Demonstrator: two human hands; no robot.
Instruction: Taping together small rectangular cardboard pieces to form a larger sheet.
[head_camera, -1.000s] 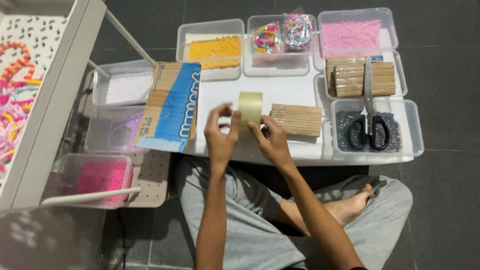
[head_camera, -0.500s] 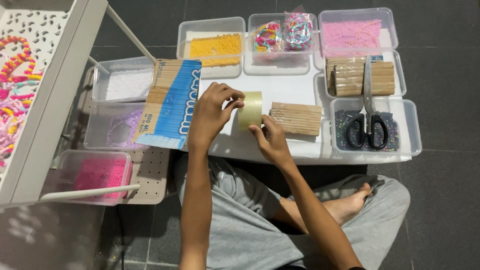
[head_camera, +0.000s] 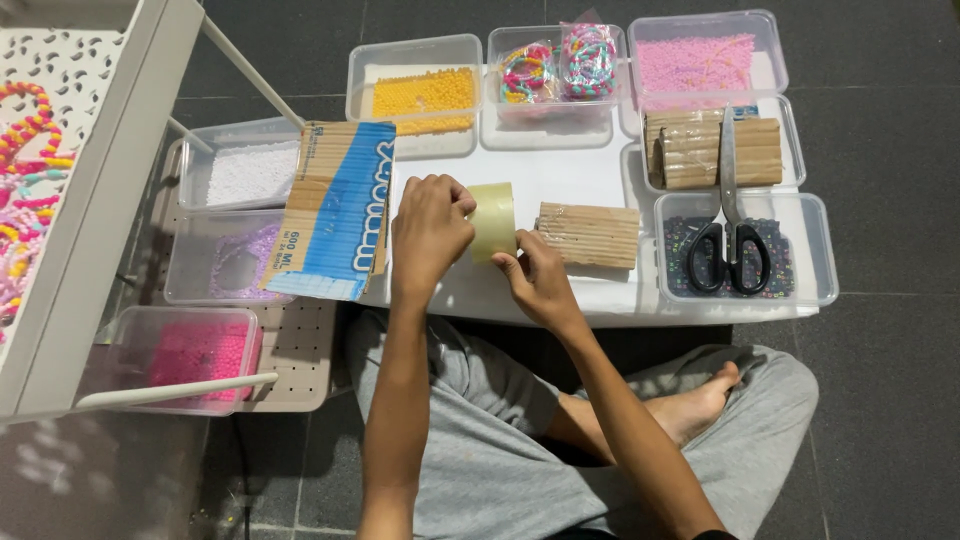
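Note:
A roll of clear tape (head_camera: 494, 220) stands on edge over the white board (head_camera: 560, 175). My right hand (head_camera: 535, 280) grips it from below and the right. My left hand (head_camera: 430, 228) rests against its left side, fingers curled on the roll's top edge. A small piece of corrugated cardboard (head_camera: 590, 235) lies just right of the roll. A larger cardboard sheet with a blue printed face (head_camera: 335, 212) lies to the left of my left hand.
Clear tubs hold yellow beads (head_camera: 424, 95), bracelets (head_camera: 556, 66), pink beads (head_camera: 705, 62), cardboard pieces (head_camera: 690, 150), white beads (head_camera: 245, 172) and bright pink beads (head_camera: 200, 355). Black-handled scissors (head_camera: 728, 230) lie across a tub of dark beads. A white cart (head_camera: 60, 210) stands at left.
My left hand moved from below the roll up to its left side and top edge. The right hand kept its hold on the tape.

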